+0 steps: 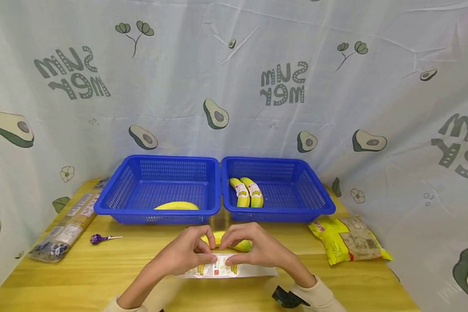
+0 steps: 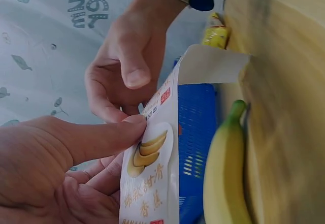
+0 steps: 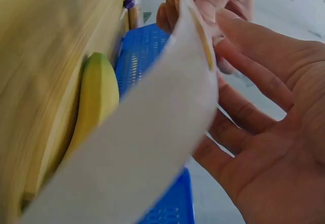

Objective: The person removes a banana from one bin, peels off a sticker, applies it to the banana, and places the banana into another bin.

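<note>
A white strip of banana stickers [image 1: 220, 269] is stretched between both hands, above the table. My left hand [image 1: 190, 250] pinches it, thumb on the printed face and fingers behind, as the left wrist view shows. On the other side my right hand [image 1: 255, 246] has its thumb and forefinger at the upper edge of the strip, close to the left thumb. In the right wrist view the plain backing [image 3: 137, 127] bends, and a yellow-printed sticker edge [image 3: 205, 40] shows near the right fingertips. Behind the hands lies a banana [image 2: 226, 168] on the table, partly hidden in the head view.
Two blue baskets stand behind the hands. The left basket [image 1: 160, 212] holds a banana [image 1: 177, 206]; the right basket [image 1: 288, 211] holds two stickered bananas [image 1: 243, 200]. A lollipop [image 1: 97, 238] and a long clear packet [image 1: 68, 229] lie left, a yellow bag [image 1: 349, 240] right.
</note>
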A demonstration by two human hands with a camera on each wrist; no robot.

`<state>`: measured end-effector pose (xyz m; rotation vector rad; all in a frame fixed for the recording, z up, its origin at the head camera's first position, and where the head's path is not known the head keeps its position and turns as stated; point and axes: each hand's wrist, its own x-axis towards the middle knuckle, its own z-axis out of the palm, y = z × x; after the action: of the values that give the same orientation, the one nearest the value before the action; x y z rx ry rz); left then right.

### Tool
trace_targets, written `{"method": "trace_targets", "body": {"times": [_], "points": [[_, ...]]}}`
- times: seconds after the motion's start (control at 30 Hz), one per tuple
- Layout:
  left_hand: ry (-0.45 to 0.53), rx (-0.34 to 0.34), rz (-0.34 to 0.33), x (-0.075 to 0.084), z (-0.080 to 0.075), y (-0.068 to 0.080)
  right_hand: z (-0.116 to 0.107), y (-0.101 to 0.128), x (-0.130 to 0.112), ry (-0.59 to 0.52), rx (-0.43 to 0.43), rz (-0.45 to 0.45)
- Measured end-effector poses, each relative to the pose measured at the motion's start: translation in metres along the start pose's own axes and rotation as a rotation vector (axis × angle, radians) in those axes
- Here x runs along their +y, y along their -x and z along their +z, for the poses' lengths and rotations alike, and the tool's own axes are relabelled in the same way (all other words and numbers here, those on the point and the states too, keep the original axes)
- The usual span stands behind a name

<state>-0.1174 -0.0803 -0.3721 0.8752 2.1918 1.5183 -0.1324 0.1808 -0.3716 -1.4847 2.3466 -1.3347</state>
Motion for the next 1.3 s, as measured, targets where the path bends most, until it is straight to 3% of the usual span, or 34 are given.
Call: {"method": "trace_targets", "body": {"times": [0.4, 0.5, 0.67, 0.83, 1.03, 1.3], "points": [[0.099, -0.045, 0.029, 0.016, -0.007, -0.001, -0.003, -0.009, -0.010, 0.041, 0.014, 0.031], [0.121, -0.069, 0.041, 0.019, -0.012, -0.001, -0.005, -0.013, -0.012, 0.048, -0.002, -0.007], [0.048, -0.023, 0.034, 0.025, -0.019, 0.000, -0.009, -0.016, -0.016, 0.091, -0.001, -0.053], [-0.018, 0.032, 0.002, 0.027, -0.022, 0.002, -0.011, -0.016, -0.018, 0.104, -0.004, -0.031], [0.023, -0.013, 0.019, 0.023, -0.021, 0.001, -0.012, -0.014, -0.018, 0.113, -0.003, -0.026], [0.077, -0.039, -0.015, 0.020, -0.021, 0.000, -0.011, -0.015, -0.017, 0.113, 0.033, -0.041]]}}
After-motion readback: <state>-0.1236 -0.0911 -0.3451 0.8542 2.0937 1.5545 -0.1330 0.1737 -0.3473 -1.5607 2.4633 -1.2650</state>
